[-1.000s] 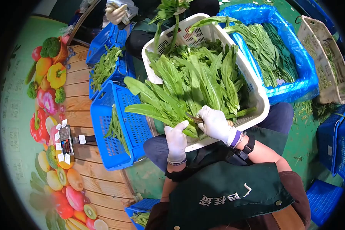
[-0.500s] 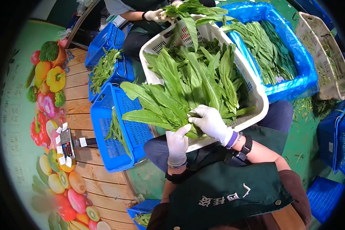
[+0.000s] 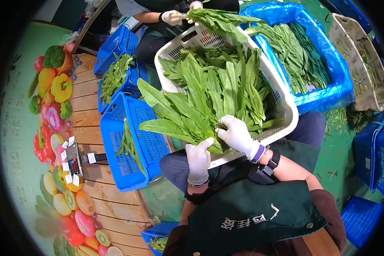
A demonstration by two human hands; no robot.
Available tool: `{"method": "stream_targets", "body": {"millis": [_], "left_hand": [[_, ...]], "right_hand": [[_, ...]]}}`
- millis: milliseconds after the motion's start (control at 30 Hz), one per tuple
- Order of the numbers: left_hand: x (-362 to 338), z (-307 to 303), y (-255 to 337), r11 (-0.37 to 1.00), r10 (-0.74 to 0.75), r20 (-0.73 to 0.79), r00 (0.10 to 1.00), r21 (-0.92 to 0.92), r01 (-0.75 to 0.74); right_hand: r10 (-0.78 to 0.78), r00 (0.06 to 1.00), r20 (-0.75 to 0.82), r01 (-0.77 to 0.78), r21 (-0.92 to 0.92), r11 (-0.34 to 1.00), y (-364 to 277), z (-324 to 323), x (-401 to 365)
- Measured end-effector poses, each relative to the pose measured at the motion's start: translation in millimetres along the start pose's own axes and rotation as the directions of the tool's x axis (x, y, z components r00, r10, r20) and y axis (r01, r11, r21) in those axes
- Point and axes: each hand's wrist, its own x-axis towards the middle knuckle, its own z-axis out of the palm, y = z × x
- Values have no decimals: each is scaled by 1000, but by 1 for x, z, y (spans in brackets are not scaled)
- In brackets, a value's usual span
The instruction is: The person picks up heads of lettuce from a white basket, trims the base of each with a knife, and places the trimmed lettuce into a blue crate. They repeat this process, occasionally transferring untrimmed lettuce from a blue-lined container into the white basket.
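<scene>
Stem end of leafy bunch (image 3: 192, 112) mostly hidden: gloved fingers of both hands cover it. R hand (image 3: 238, 135) masks its own fingertips; poss. sth small & dark btwn them, can't confirm at this res. Co-worker's head out of frame at top; their gloved hand (image 3: 173, 18) is at another leafy clump (image 3: 219, 20), grip detail too small to tell. Bottom blue crate (image 3: 160, 230) partly hidden by wearer's sleeve (image 3: 173, 240). Vignette blacks out corners.

Orientation: stem end twd wearer, tips fan fwd & L. Long axis approx diag, from hands to fwd-L; lowest leaf lies nearly sideways, pointing L.

Loc: over near-L part of white crate (image 3: 293, 112), atop other greens (image 3: 258, 100); a few tips past crate's L rim, overlapping blue basket (image 3: 153, 154) in view.

Hands: L hand (image 3: 198, 160) pinches bunch base, thumb on top. R hand curled on leaf bases, knuckles up, just R of L thumb.
</scene>
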Motion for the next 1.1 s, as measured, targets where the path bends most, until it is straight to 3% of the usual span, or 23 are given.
{"method": "stream_targets", "body": {"millis": [200, 267, 367, 467, 600, 700, 800, 900, 933, 967, 1000, 1033, 1067, 1100], "left_hand": [[1, -3, 3, 987, 30, 23, 999, 158, -33], [0, 11, 19, 989, -79, -38, 996, 121, 83], [1, 11, 19, 984, -124, -40, 992, 127, 128], [2, 4, 15, 966, -114, 6, 993, 234, 110], [0, 7, 21, 970, -130, -24, 991, 204, 133], [1, 6, 18, 972, -84, 40, 996, 224, 73], [2, 6, 17, 967, -44, 1, 999, 252, 42], [5, 4, 17, 986, 7, -70, 998, 164, 5], [7, 1, 15, 949, 130, -20, 991, 294, -118], [8, -1, 13, 880, 243, 46, 969, 411, -240], [7, -2, 12, 880, 244, 45, 969, 409, -240], [5, 7, 23, 945, 104, -43, 994, 317, -85], [5, 12, 29, 976, -45, -115, 992, 207, 68], [4, 12, 29, 976, -44, -119, 992, 205, 68]], "right_hand": [[110, 993, 38, -111, 31, 993, 5, 1, 1], [12, 991, 136, -16, 24, 1000, 5, -1, 1], [-90, 982, 164, 90, 12, 996, 11, 1, 2], [-87, 977, 197, 88, 3, 996, 10, 0, 3], [-43, 963, 265, 72, -100, 992, 0, -4, 5], [11, 957, 291, 50, -200, 979, -4, -4, 5], [-86, 975, 205, 131, -214, 968, -4, 1, 0], [-262, 959, 106, 282, -292, 914, -7, -1, -8], [-263, 959, 108, 283, -292, 913, -9, 1, -10], [-217, 971, 102, 239, -343, 908, -11, 4, -12], [-169, 981, 92, 192, -394, 899, -12, 5, -13], [-82, 996, 27, 86, -230, 969, -9, 9, -11], [-85, 996, 28, 89, -231, 969, -6, 10, -6], [139, 989, 44, -141, 59, 988, -1, 10, -1]]}}
